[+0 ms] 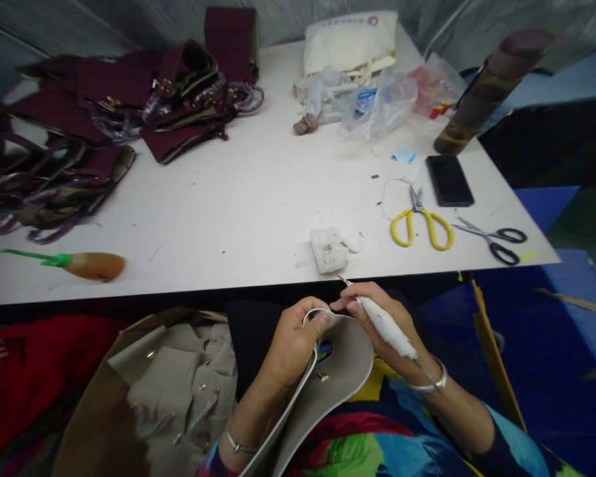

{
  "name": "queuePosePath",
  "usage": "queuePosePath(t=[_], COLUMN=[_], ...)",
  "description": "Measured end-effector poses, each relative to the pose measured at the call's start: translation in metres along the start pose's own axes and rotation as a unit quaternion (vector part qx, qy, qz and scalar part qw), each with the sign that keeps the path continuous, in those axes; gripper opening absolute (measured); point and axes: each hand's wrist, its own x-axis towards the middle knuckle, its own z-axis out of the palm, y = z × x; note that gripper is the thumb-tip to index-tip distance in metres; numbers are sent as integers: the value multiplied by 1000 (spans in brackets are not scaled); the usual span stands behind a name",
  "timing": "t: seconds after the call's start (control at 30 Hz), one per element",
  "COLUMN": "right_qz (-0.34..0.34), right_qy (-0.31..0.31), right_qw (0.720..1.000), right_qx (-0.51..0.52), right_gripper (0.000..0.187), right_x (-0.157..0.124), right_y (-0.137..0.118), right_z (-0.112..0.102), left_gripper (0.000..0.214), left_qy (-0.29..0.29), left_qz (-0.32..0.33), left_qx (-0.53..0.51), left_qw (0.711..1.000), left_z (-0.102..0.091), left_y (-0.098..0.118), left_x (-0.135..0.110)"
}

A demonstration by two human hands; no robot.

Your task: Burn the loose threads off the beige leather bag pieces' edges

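Observation:
My left hand (293, 341) is closed on the upper edge of a beige leather bag piece (338, 371) that rests on my lap below the table's front edge. My right hand (377, 315) grips a white pen-shaped tool (385, 324) with a thin metal tip that points up and to the left, and a cord runs from its back end past my wrist. The tool's tip sits just above the rim of the bag piece, close to my left fingertips.
On the white table (238, 205) lie yellow-handled scissors (422, 225), black-handled scissors (496, 238), a black phone (449, 180), a whitish block (328, 250), an awl with a wooden handle (87, 265), dark red bag parts (129, 99) and plastic bags (377, 103). A box of beige pieces (179, 384) stands left of my lap.

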Motion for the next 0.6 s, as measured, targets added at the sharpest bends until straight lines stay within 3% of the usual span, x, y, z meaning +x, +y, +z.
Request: queuePosePath(t=[0.27,0.37,0.47,0.6], right_qz=[24,9,-13,-62], right_qy=[20,42,84,122], right_qw=[999,998,996,990], right_qx=[40,42,22,16], right_gripper=[20,21,21,18], right_x=[-10,-12,-14,-16], right_y=[-7,-11,-17,-28], right_z=[4,5,3,3], left_gripper=[23,26,32,37], left_qy=[-5,39,137,304], left_qz=[12,20,45,122], left_qx=[18,12,-16,-59], left_qw=[1000,999,989,943], left_z=[0,-4,-28,-89], left_y=[0,8,27,61], left_x=[-14,-22,-35,-76])
